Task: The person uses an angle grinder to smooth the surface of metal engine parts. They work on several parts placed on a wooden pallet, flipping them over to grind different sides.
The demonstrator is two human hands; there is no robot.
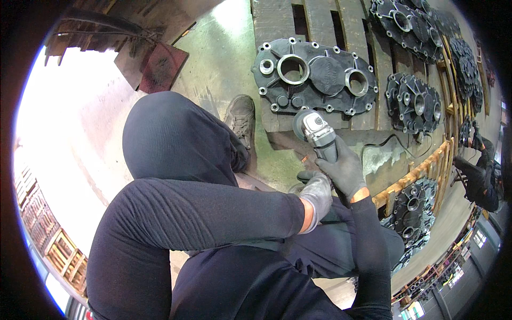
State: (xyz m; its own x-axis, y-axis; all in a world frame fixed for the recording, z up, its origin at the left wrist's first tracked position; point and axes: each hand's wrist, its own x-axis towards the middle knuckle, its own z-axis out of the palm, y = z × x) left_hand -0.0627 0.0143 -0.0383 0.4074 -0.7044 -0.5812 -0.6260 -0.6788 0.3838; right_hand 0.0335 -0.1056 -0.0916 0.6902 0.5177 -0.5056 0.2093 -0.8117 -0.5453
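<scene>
My right hand (346,169), in a grey glove, is wrapped round the body of an angle grinder (319,132). The grinder's disc end points up and to the left, close to the near edge of a black cast metal housing cover (326,74). That cover lies flat on a wooden pallet (269,18), with machined round openings and bolt holes along its rim. My left hand (317,196), gloved too, is closed just behind and below the grinder, beside my right wrist. What its fingers hold, if anything, is hidden.
More black castings (413,104) lie on the pallets at right, and others (408,213) sit beside my right leg. A dark cable (381,143) loops over the floor near the pallet. A reddish board (163,67) lies at upper left. Another person (480,178) is at far right.
</scene>
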